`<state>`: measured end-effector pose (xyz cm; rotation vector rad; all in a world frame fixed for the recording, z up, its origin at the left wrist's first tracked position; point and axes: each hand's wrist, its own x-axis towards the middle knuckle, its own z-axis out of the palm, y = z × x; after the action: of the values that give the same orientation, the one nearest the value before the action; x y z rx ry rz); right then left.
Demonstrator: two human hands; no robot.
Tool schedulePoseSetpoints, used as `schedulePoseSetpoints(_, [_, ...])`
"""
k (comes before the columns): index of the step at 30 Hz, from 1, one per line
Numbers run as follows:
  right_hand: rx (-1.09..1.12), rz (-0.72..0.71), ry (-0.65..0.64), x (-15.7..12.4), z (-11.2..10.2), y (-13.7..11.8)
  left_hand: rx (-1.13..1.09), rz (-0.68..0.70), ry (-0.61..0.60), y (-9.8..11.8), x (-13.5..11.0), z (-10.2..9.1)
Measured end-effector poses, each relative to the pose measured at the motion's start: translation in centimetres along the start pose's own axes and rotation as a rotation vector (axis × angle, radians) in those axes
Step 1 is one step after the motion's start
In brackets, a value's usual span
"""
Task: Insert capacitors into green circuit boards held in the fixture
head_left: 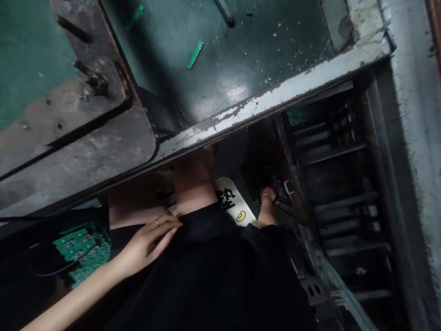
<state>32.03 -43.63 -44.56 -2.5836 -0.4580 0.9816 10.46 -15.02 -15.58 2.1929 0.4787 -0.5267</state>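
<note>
My left hand (155, 236) lies over the hem of the black shorts (203, 225) on my lap, fingers stretched out and a ring on one of them. Nothing shows in it. My right hand (269, 192) reaches down into the shadow below the table edge, beside a dark object (260, 177) whose kind I cannot make out. Its fingers are hidden. Between my leg and that arm is a white flat thing (239, 207) with black characters and a yellow drawing. Green circuit boards (82, 248) sit low at the left, beyond my left forearm.
A worn green tabletop (234, 55) with a chipped white edge spans the top. On it are a small green strip (195, 55) and a metal rod (224, 11). A heavy metal plate (113, 133) with bolts juts in from the left. Dark shelves (341, 197) stand at the right.
</note>
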Motion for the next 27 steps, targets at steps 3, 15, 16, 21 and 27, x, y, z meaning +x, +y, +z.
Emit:
schedulePoseSetpoints(3, [-0.071,0.111,-0.008,-0.3,1.3,1.0,-0.007,-0.021,-0.009,-0.1,0.2,-0.1])
schedulePoseSetpoints(15, [-0.300,0.083,0.033,-6.6,-3.5,1.9,-0.071,0.136,0.037,-0.1,0.5,1.7])
schedulePoseSetpoints(16, [-0.319,0.084,0.059,-7.7,-5.0,1.4,-0.080,0.168,0.043,0.2,0.6,1.7])
schedulePoseSetpoints(21, [-0.324,-0.095,0.297,-15.0,-14.9,-3.0,-0.148,0.299,0.093,3.0,2.6,1.7])
schedulePoseSetpoints(27, [-0.165,-0.460,0.447,-24.7,-28.7,-12.1,-0.298,0.394,0.272,8.7,7.7,-0.7])
